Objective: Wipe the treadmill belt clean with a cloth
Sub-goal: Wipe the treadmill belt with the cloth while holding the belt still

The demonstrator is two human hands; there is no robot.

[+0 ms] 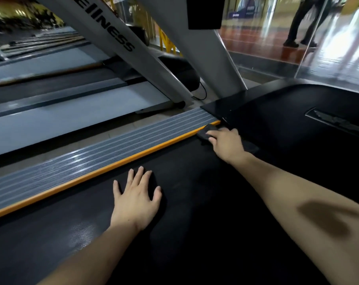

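Note:
The black treadmill belt (186,202) fills the lower middle of the view. My left hand (136,199) lies flat on it with fingers spread, near the orange edge strip (104,171). My right hand (225,141) reaches to the belt's far left corner, where it presses a dark cloth (206,132) against the belt beside the black motor cover (287,120). Most of the cloth is hidden under the hand; its fingers lie over the cloth.
A grey ribbed side rail (96,155) runs left of the orange strip. Grey uprights (197,48) rise ahead. A second treadmill (61,103) stands to the left. Behind a glass panel (298,38), a person's legs (302,23) stand at the top right.

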